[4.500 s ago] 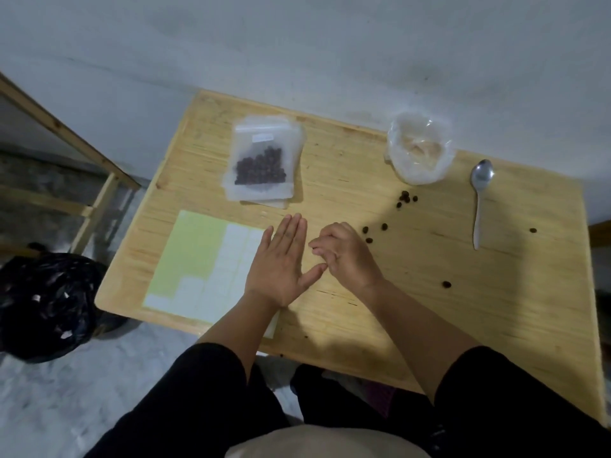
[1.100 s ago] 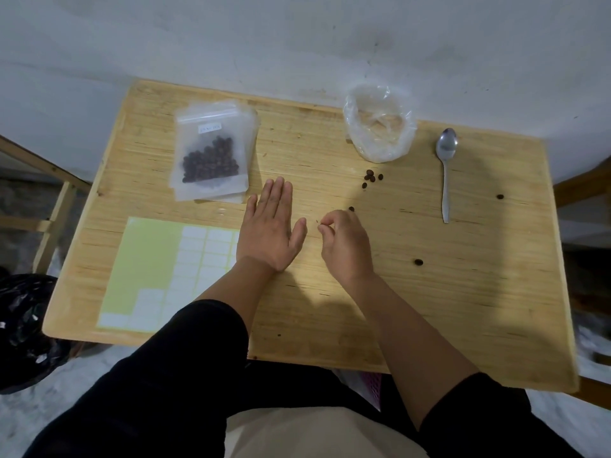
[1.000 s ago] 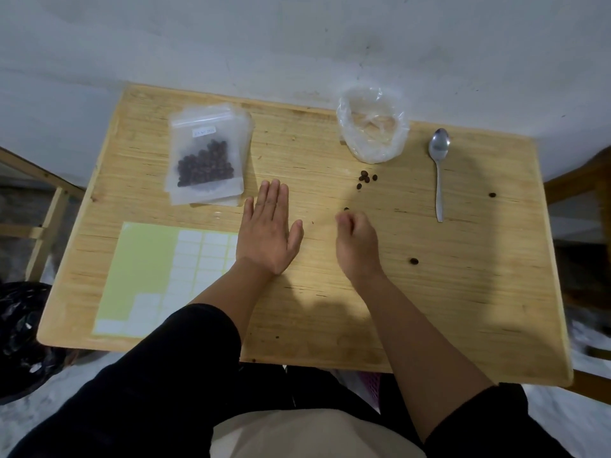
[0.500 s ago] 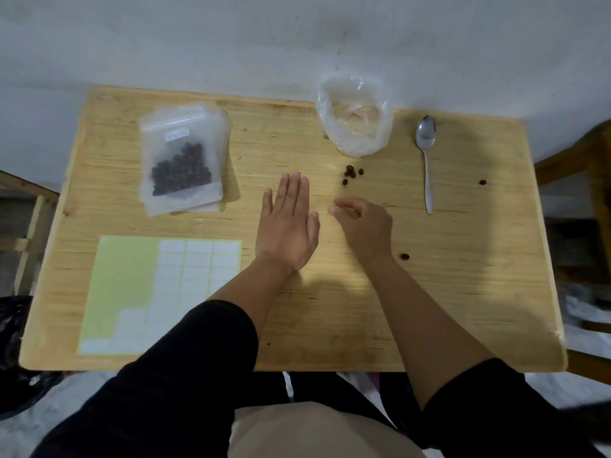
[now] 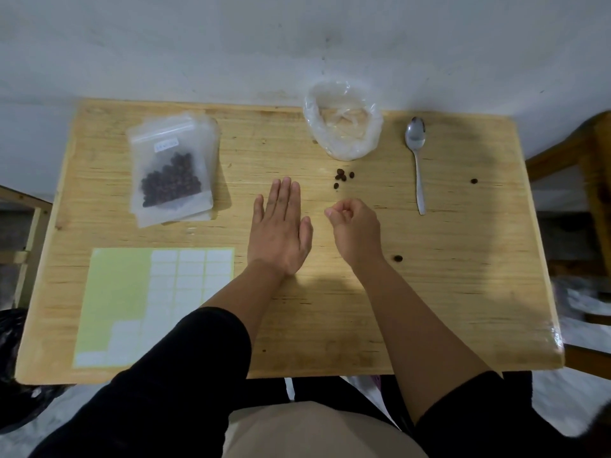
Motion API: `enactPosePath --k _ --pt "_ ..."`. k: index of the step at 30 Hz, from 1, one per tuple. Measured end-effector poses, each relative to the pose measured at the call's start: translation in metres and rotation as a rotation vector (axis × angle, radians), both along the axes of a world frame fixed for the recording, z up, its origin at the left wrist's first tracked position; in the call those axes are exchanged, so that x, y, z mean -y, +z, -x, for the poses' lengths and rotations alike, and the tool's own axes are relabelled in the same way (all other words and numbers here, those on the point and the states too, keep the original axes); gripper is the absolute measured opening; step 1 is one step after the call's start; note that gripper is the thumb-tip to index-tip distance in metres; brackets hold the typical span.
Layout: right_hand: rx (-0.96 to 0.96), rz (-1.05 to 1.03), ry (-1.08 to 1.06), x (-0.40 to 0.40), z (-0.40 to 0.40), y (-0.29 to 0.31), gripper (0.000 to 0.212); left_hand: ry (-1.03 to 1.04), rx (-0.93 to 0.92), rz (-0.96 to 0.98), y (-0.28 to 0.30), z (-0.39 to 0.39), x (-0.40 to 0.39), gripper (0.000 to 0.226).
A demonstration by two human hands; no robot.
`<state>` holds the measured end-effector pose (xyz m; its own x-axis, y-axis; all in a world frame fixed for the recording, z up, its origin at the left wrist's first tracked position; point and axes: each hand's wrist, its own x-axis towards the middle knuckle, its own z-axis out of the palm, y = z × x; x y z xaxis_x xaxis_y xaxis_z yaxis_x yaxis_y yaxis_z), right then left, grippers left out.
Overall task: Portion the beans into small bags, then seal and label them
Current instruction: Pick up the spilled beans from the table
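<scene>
Just beyond the curled right hand (image 5: 355,231) lie loose beans (image 5: 342,177); whether its grip holds anything, I cannot tell. Left hand (image 5: 279,231) lies flat on the table (image 5: 463,276).

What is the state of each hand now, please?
Left hand: open, flat on the table.
Right hand: fingers curled; whether it holds beans cannot be told.

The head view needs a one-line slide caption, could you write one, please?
Left hand flat on the table, right hand curled near loose beans, beside a filled bag.
</scene>
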<state>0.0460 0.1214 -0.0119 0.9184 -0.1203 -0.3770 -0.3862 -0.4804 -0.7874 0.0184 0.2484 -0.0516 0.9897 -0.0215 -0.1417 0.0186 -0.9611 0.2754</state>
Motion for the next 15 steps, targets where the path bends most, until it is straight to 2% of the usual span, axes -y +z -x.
enactPosePath --k 4,7,9,11,13,15 --pt "-0.183 -0.743 -0.299 0.017 0.009 0.012 0.008 0.005 0.009 -0.006 -0.001 0.000 0.001 0.062" --pt "-0.236 -1.017 -0.438 0.028 0.018 0.016 0.015 0.000 -0.003 -0.017 -0.002 0.001 0.002 0.063" --pt "-0.235 -1.047 -0.518 0.037 0.024 0.018 0.018 -0.024 -0.008 -0.023 -0.002 0.001 0.004 0.064" --pt "-0.211 -0.959 -0.580 0.048 0.030 0.019 0.019 -0.033 -0.006 -0.017 -0.001 0.002 0.006 0.065" --pt "-0.165 -0.761 -0.583 0.061 0.035 0.018 0.014 -0.016 -0.009 -0.002 0.000 0.005 0.010 0.066" --pt "-0.118 -0.479 -0.522 0.075 0.042 0.016 0.011 -0.007 -0.017 0.012 0.003 0.010 0.019 0.066"
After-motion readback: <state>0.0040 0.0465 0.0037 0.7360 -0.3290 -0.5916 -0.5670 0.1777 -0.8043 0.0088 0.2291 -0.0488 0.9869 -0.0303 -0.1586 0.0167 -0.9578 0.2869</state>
